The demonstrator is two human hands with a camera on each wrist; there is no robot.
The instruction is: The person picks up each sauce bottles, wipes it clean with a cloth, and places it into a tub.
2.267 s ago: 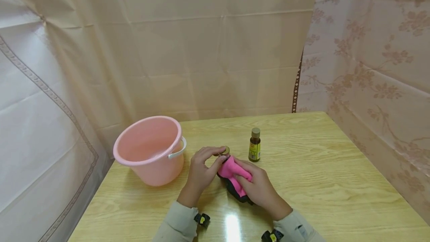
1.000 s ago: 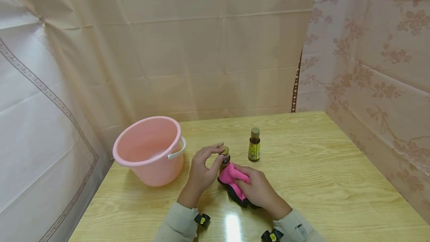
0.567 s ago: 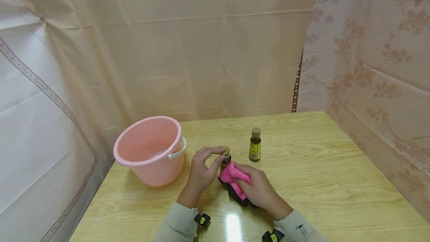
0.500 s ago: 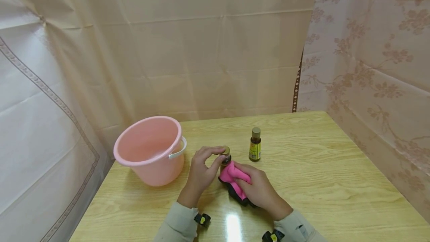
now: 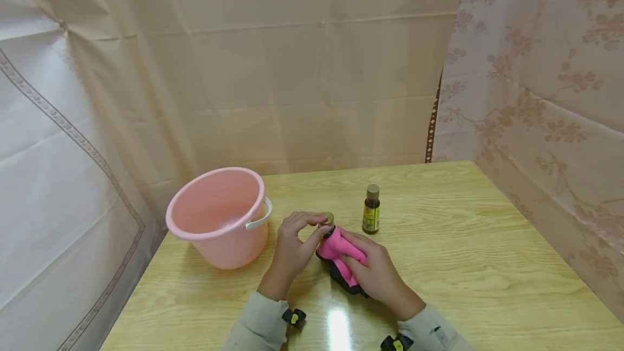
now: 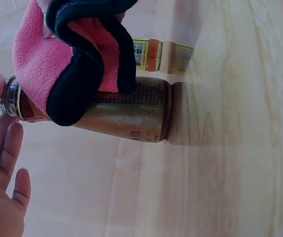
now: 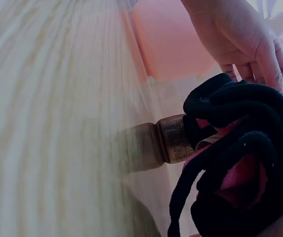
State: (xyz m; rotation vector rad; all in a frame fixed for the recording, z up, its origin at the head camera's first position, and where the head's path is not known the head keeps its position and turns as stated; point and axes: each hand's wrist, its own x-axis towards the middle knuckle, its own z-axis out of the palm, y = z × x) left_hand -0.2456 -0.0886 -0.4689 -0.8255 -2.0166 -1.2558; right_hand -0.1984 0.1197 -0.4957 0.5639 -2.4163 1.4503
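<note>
A brown glass bottle (image 6: 126, 123) with a gold cap (image 5: 327, 219) stands upright on the table, mostly hidden by cloth in the head view. My left hand (image 5: 294, 242) pinches it at the cap and neck with thumb and fingers. Bunched in my right hand (image 5: 377, 270) is a pink cleaning cloth (image 5: 336, 245) with a black edge, pressed against the near right side of the bottle just below the cap. The black folds hang down in the right wrist view, where the bottle's lower part (image 7: 175, 140) shows beneath them.
A second brown bottle (image 5: 371, 214) with a yellow label and a gold cap stands behind and right of the hands. To the left is a pink bucket (image 5: 234, 251) with a white handle (image 5: 259, 221). Curtains (image 5: 317, 96) enclose the wooden table (image 5: 487, 264).
The cloth in my right hand has slid up the bottle from its lower place half a second ago, now covering the neck. My left hand keeps its hold at the cap.
</note>
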